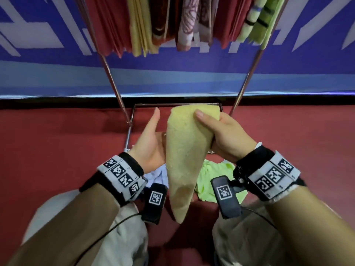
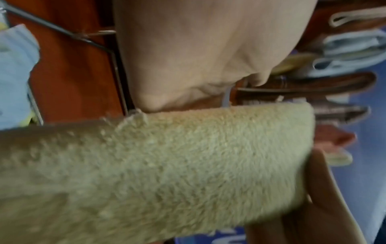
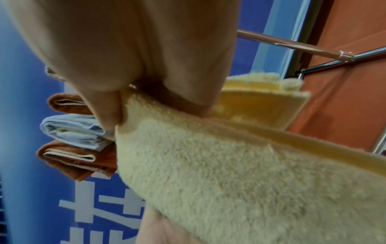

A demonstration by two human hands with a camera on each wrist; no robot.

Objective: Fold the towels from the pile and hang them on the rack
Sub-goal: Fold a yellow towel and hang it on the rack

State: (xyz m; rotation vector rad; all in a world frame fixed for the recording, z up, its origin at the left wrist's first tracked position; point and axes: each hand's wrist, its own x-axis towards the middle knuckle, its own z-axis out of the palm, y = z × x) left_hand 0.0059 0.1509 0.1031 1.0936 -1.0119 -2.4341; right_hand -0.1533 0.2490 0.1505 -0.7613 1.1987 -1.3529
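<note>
In the head view a folded yellow towel (image 1: 184, 154) hangs in front of me, narrowing to a point at the bottom. My right hand (image 1: 211, 123) grips its upper right corner, with the thumb on the front and the fingers hidden behind. My left hand (image 1: 151, 135) stands flat beside the towel's left edge, fingers straight and pointing up. The left wrist view shows the towel's (image 2: 188, 165) pile running under the left hand (image 2: 188, 49). In the right wrist view the right hand (image 3: 146, 66) pinches the towel's (image 3: 229, 165) folded layers. The metal rack (image 1: 113, 83) stands ahead of me.
Several folded towels (image 1: 172, 20) in red, yellow, brown and green hang from the rack's top. On the red floor (image 1: 57, 141) below my hands lie a green towel (image 1: 211, 175) and a light blue one (image 1: 157, 175). A blue banner (image 1: 172, 73) covers the wall behind.
</note>
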